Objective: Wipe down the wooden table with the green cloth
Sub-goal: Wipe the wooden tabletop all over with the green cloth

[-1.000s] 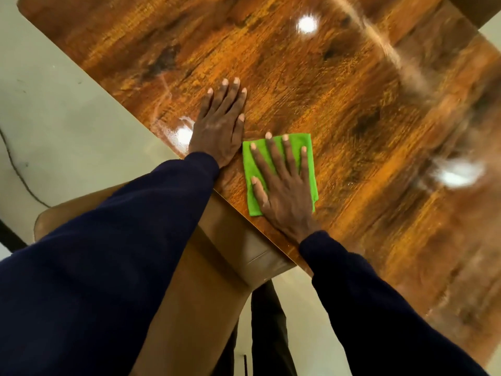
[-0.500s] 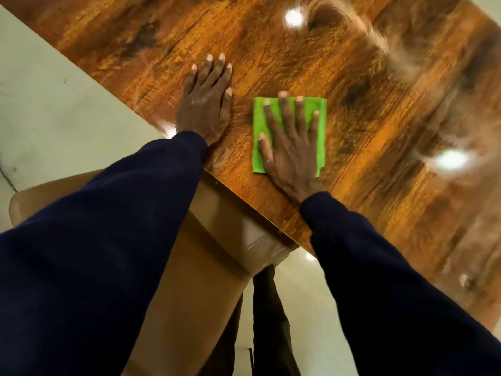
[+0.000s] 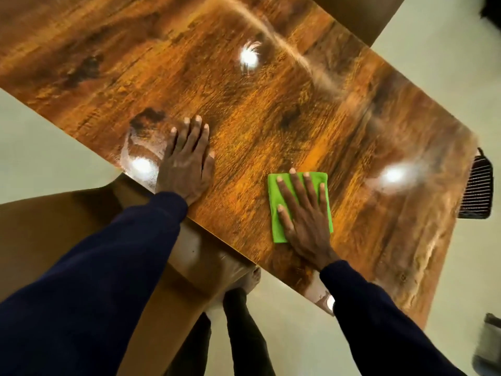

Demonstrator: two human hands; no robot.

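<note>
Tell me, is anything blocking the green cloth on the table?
Nothing visible. The right hand lies flat on the green cloth, the left hand rests apart beside it, and the wooden table ahead shows only glare.

No legible text, label, brand or number anywhere: wooden table (image 3: pixel 271 118), green cloth (image 3: pixel 274 194), dark sleeves (image 3: pixel 108 267) all unmarked.

green cloth (image 3: pixel 274 232): bright green, folded into a small rectangle, lay flat on the wooden table (image 3: pixel 271 109), close to its near edge | wooden table: glossy orange-brown grain, glare spots
</note>
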